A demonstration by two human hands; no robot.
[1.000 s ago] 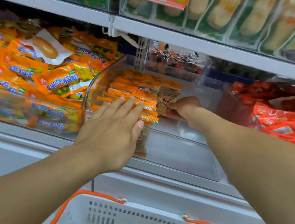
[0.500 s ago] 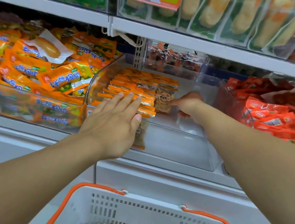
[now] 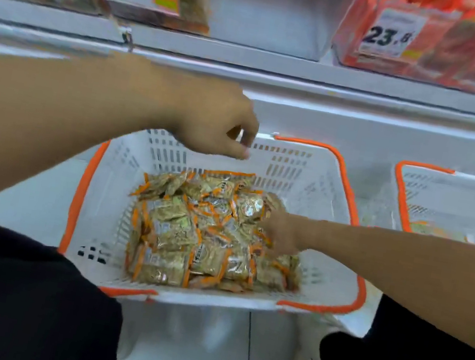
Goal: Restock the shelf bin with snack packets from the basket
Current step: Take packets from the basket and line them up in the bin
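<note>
- Now reaching: right hand (image 3: 280,235) down among snack packets (image 3: 207,238) in basket (image 3: 81,193), grasp unclear.
- Left hand (image 3: 217,122) above, loosely curled, empty.
- Next: gather packets, lift to shelf bin (image 3: 278,12).

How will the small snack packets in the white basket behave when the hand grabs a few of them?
The snack packets look like thin, shiny film, so they will probably feel light and somewhat slippery. They lie loose and overlapping in the basket, so neighbours may slide or shift when the right hand pulls some out. Flat shapes suggest they will not roll.
</note>
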